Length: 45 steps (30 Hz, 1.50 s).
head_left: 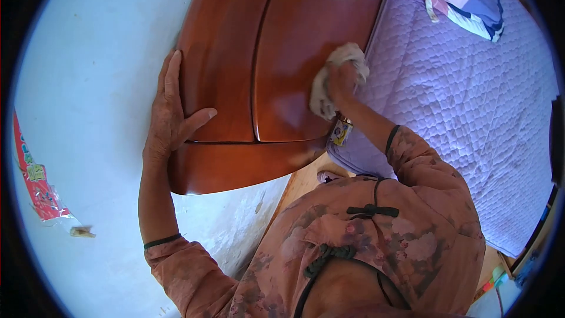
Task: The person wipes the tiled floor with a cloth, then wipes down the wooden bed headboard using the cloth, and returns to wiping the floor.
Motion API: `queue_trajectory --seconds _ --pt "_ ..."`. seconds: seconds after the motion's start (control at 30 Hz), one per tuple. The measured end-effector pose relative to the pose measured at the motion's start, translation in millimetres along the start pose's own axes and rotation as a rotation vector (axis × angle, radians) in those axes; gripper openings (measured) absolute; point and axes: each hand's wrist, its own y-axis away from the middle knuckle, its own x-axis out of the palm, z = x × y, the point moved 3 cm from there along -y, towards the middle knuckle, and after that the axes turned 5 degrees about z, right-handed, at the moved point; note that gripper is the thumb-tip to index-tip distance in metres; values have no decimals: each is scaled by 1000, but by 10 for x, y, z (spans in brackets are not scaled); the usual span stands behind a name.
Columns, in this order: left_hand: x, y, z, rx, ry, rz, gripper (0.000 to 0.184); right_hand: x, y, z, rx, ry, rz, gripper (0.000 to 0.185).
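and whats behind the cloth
Brown headboard shows along one side of the cloth, with the purple bed cover past its other edge. Whatever lies directly behind the cloth and the right hand is covered, so it can't be seen.

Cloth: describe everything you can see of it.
The cloth is off-white, looks like soft fabric, and is bunched into loose folds. The right hand holds it, leaving parts showing above and below. It appears to rest against the glossy brown headboard, near the edge beside the bed. Its weave is unclear.
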Motion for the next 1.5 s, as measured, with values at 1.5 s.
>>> queue_trajectory --seconds 1.5 --pt "81 2 46 -33 94 -68 91 890 786 -1243 279 -355 177 40"
